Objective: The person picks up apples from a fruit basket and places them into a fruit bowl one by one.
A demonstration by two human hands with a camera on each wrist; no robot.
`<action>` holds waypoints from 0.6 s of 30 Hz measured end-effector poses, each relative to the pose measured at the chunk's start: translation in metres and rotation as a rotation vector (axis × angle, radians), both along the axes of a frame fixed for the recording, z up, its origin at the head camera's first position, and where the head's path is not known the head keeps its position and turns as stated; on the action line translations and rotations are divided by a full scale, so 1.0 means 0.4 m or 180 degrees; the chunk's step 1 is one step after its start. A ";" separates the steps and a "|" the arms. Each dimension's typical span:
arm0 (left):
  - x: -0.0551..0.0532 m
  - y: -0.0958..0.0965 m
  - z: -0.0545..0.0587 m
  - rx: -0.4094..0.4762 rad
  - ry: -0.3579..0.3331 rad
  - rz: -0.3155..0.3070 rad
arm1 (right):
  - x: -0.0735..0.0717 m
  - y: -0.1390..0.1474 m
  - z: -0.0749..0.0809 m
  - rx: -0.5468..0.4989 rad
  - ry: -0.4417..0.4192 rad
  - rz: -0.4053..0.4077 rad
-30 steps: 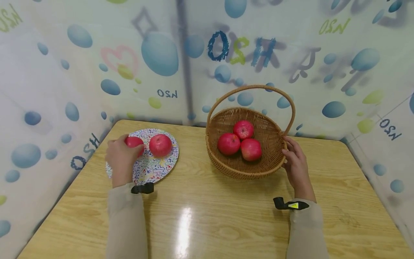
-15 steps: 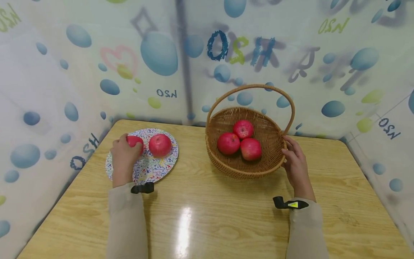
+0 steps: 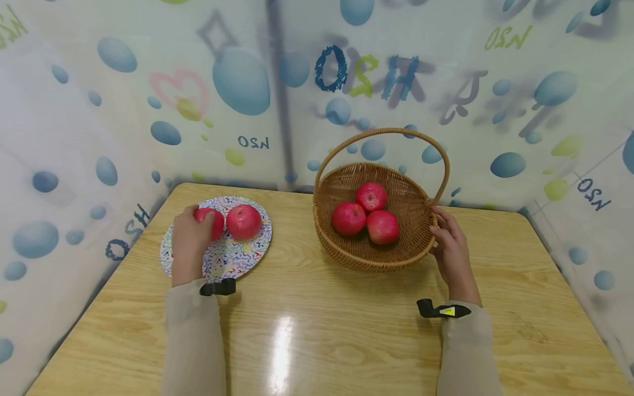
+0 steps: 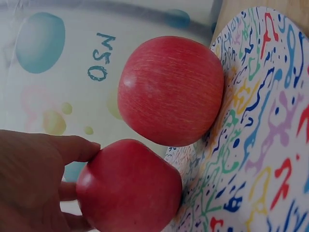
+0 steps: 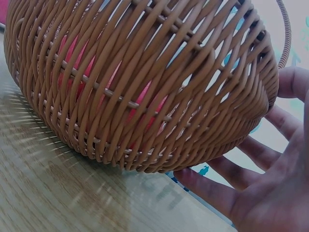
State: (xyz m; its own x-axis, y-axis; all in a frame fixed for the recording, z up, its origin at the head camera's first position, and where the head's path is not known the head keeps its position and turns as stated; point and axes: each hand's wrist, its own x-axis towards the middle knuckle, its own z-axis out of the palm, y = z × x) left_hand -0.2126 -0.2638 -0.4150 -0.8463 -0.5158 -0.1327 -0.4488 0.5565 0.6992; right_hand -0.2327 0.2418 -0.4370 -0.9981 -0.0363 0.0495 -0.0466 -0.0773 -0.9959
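In the head view, my left hand (image 3: pixel 190 239) holds a red apple (image 3: pixel 214 224) at the left of a round, squiggle-patterned plate (image 3: pixel 225 261). Seen from the left wrist, the thumb or a finger lies on top of that apple (image 4: pixel 130 186) and other fingers go behind it. A second red apple (image 3: pixel 244 221) sits close by on the same plate. My right hand (image 3: pixel 451 247) grips the right side of a brown wicker basket (image 3: pixel 376 267) near the handle's foot. In the right wrist view its spread fingers (image 5: pixel 212 188) touch the basket's outer weave. Inside lie three red apples (image 3: pixel 349 218).
Plate and basket stand toward the back of a light wooden table (image 3: pixel 317 341), with bare wood between them. A patterned wall sheet (image 3: pixel 277 148) rises behind the table's back edge. The tall arched handle (image 3: pixel 383 131) stands upright over the basket.
My left hand has shifted slightly right, and its fingers have drawn in around the apple. The right hand keeps its hold on the basket. The view has drifted a little.
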 end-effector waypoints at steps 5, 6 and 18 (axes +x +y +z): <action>0.003 -0.007 -0.001 0.0127 -0.0278 0.0143 | -0.001 -0.001 0.001 0.0002 0.0002 -0.0011; 0.003 -0.009 -0.002 0.0162 -0.0312 0.0146 | -0.001 -0.001 0.001 0.0008 0.0007 -0.0009; 0.004 -0.001 -0.011 0.0060 -0.0017 0.0314 | 0.000 0.000 0.000 0.0036 0.0002 -0.0017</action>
State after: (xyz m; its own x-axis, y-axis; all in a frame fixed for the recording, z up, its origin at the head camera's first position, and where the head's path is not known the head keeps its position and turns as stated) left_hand -0.2109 -0.2642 -0.4193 -0.7907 -0.5941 -0.1477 -0.5047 0.4961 0.7065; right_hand -0.2326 0.2417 -0.4370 -0.9983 -0.0314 0.0496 -0.0475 -0.0659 -0.9967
